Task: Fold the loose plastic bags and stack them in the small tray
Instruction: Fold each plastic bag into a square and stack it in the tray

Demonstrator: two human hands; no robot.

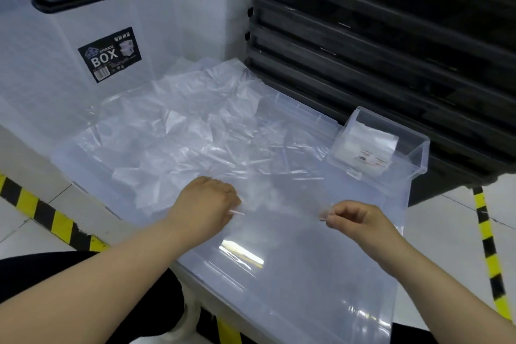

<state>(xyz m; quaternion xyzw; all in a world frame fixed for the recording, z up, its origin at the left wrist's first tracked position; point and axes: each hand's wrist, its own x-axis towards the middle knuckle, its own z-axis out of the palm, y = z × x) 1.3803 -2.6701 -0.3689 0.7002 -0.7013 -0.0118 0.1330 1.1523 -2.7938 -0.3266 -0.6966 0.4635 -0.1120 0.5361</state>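
Plastic bag [280,205] was stretched between your two hands over a translucent lid [307,282].
At far left a clear storage box [55,70] with a black handle and a "BOX" label stood on the floor, with yellow-and-black hazard tape [47,212] running in front of it. The pile of loose plastic bags [190,126] lay crumpled across the far part of the lid, just beside that box. Your left hand [208,202] was curled, its fingers pinching the bag's left edge, and your right hand [356,219] pinched the right edge between thumb and fingertips. The bag itself was blurred, so I could not tell whether it was creased. The small tray [416,159] sat at the lid's far right corner, holding flat folded bags [365,145]. Stacked black crates [391,45] stood behind the tray.
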